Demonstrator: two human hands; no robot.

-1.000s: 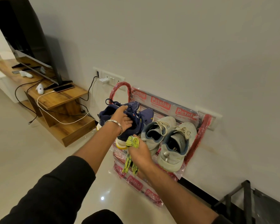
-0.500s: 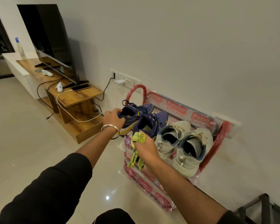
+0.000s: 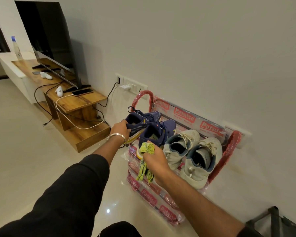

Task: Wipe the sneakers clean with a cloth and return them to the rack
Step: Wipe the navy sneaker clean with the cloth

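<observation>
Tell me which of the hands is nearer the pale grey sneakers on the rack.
Right. The right hand, gripping the green cloth, sits just left of the pale grey sneakers; the left hand holds a navy sneaker farther left.

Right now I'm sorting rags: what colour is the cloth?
Yellow-green with darker streaks. The cloth, gripped in the right hand, shows best in the head view.

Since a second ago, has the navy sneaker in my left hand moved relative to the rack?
Yes. The left hand has drawn the navy sneaker leftward, so it now overhangs the rack's left end; earlier it sat over the shelf.
</observation>
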